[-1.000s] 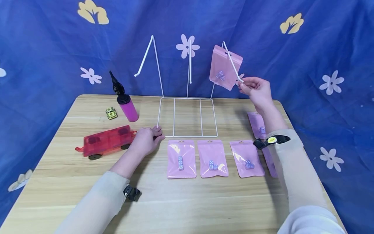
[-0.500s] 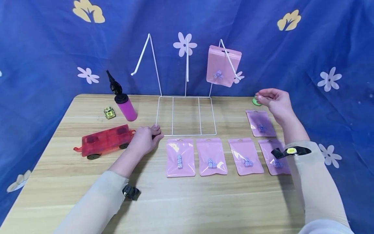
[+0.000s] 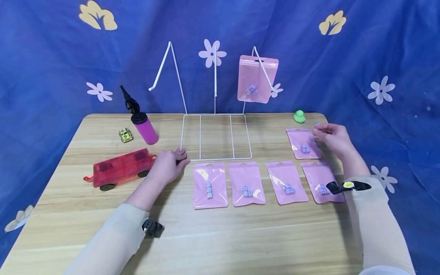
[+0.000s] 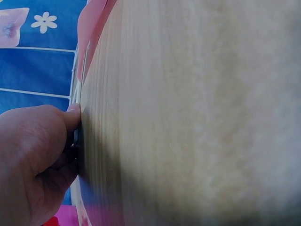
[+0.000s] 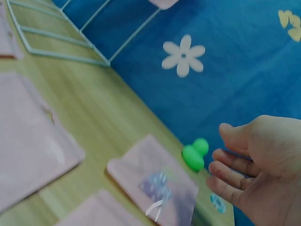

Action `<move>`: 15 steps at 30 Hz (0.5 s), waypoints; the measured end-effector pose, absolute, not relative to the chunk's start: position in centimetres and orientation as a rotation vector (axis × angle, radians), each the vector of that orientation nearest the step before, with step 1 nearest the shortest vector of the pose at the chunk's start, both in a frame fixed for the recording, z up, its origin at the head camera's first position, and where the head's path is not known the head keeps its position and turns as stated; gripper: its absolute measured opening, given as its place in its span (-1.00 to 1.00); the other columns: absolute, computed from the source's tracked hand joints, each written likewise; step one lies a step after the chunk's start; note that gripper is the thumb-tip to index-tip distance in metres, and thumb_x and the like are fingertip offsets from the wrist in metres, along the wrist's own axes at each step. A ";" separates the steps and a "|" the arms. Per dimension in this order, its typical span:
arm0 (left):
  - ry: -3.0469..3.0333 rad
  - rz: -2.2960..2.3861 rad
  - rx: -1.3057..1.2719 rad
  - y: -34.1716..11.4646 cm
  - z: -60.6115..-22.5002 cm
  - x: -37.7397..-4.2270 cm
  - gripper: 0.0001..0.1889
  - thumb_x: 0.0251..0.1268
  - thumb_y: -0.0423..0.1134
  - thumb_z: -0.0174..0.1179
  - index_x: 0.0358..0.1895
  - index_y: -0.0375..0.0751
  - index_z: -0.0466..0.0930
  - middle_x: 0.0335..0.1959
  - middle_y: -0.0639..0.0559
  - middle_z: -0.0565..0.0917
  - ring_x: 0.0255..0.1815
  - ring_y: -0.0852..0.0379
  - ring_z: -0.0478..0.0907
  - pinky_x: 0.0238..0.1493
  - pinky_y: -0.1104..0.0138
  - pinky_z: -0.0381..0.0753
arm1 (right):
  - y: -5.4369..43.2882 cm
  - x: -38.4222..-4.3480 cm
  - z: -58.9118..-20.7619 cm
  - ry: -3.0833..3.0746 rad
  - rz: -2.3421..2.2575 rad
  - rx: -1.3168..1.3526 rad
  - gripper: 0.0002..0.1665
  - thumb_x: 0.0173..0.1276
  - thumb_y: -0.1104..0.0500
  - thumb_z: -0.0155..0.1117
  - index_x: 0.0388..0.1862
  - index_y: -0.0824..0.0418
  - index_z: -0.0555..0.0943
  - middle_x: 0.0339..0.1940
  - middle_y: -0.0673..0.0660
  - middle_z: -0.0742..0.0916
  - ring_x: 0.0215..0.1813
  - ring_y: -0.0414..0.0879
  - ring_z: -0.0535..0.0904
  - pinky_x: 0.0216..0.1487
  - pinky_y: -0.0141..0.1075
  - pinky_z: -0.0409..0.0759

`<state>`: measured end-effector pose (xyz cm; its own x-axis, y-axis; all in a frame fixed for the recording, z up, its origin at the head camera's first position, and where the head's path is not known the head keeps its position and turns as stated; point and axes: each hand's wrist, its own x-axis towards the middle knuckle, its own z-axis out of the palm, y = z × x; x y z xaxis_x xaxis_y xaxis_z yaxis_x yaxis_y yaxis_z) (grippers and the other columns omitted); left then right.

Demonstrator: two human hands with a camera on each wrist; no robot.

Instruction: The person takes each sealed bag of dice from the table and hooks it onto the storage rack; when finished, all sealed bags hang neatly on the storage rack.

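Observation:
A white wire rack (image 3: 215, 158) with three upward hooks stands at the back of the table. My left hand (image 3: 168, 165) holds its front left corner; in the left wrist view the thumb and fingers (image 4: 70, 115) meet at the wire. One pink zip bag (image 3: 258, 78) with purple dice hangs on the right hook. My right hand (image 3: 331, 139) holds nothing, its fingers loosely bent beside a pink bag (image 3: 295, 137) at the table's right. Several more bags, such as the leftmost pink bag (image 3: 210, 177), lie in a row before the rack.
A green toy duck (image 3: 299, 117) and a small blue-and-white item (image 5: 217, 202) are near the right hand. To the left are a magenta hand pump (image 3: 148, 130), a yellow toy car (image 3: 125, 135) and a red toy trailer (image 3: 120, 168). Blue cloth hangs behind.
My right hand has let go at the right hook and moved right and down towards the bag on the table's right. The hung bag now swings less. My left hand stays put.

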<state>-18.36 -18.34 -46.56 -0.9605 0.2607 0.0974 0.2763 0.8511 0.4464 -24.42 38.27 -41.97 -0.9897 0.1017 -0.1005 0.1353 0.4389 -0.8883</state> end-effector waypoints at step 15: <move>-2.993 -0.735 -0.406 -18.2 -46.6 -18.3 -0.61 0.48 -0.20 0.38 0.22 -0.37 0.70 0.26 -0.25 0.64 0.36 -0.25 0.56 0.37 -0.14 0.50 | 39.7 -23.9 -46.0 2.651 -1.237 0.509 -0.26 0.45 0.07 0.49 0.41 0.45 0.46 0.21 0.39 0.59 0.08 0.16 0.54 -0.15 -0.38 0.59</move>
<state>-18.25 -18.21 -46.56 -0.9653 0.2437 0.0935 0.2592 0.8540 0.4511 -23.86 39.72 -46.01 -0.9270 0.2325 -0.2943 0.3749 0.5971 -0.7092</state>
